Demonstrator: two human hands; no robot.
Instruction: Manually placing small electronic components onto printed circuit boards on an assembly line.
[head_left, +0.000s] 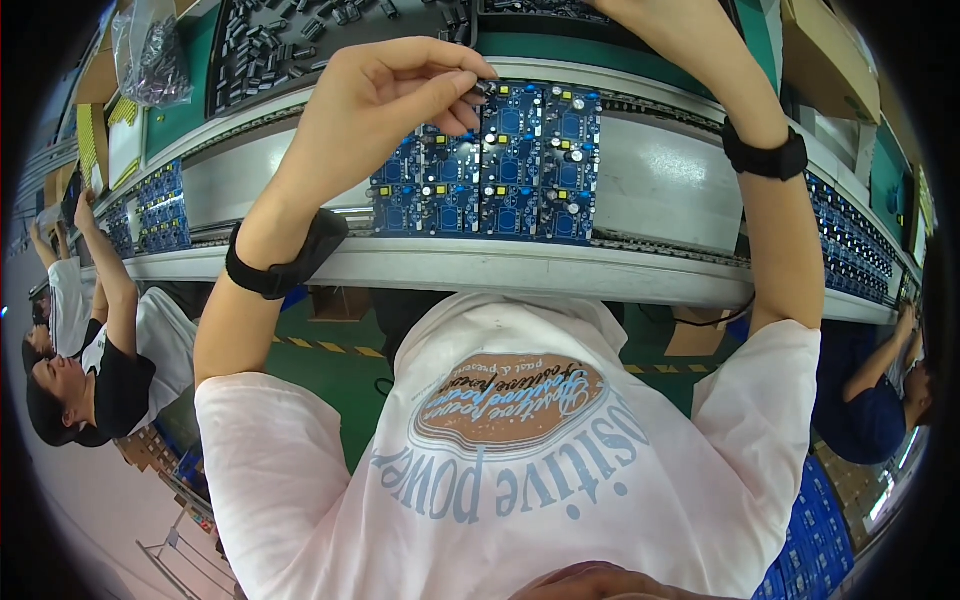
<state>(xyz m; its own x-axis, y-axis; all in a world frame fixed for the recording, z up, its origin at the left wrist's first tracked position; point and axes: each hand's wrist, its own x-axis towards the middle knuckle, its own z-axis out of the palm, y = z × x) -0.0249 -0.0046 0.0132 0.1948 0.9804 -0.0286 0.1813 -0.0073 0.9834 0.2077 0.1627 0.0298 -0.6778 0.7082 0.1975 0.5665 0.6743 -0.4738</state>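
My left hand (385, 105) pinches a small dark component (482, 90) between thumb and fingers, right at the top edge of a blue circuit board panel (505, 190). The panel lies flat on a grey conveyor belt (660, 185) and carries several small fitted parts. My right hand (665, 35) reaches past the panel toward the top of the picture. Its fingers are cut off by the frame edge, so what they hold is hidden. Both wrists wear a black strap.
A black tray (290, 45) with several loose dark components sits beyond the belt, next to a clear plastic bag (150, 50). More blue boards lie on the belt at left (160, 210) and right (850, 245). Other people work at left (110, 340) and right (880, 390).
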